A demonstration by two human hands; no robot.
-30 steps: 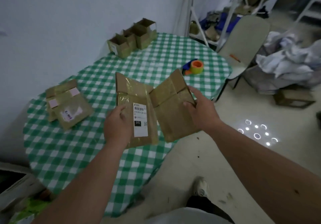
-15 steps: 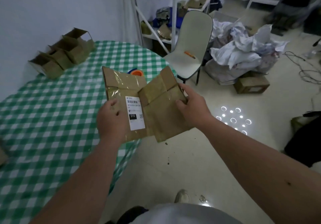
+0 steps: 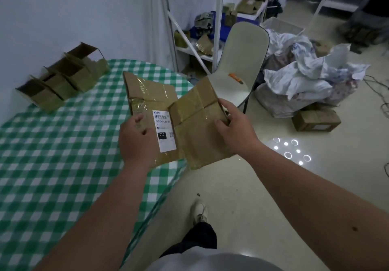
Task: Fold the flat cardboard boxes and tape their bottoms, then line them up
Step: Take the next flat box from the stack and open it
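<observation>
Gripping one flat box [image 3: 168, 110] in midair over the table [image 3: 52, 165] edge, we close our left hand [image 3: 136, 140] on its labelled panel and our right hand [image 3: 233, 127] on its other panel. Three folded boxes [image 3: 61, 81] line the table's far side; one chair [image 3: 242, 60] stands beyond.

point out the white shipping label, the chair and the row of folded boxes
white shipping label [image 3: 164, 130], head view, middle of the label
chair [image 3: 242, 60], head view, its backrest
row of folded boxes [image 3: 63, 79], head view, middle box's side
</observation>
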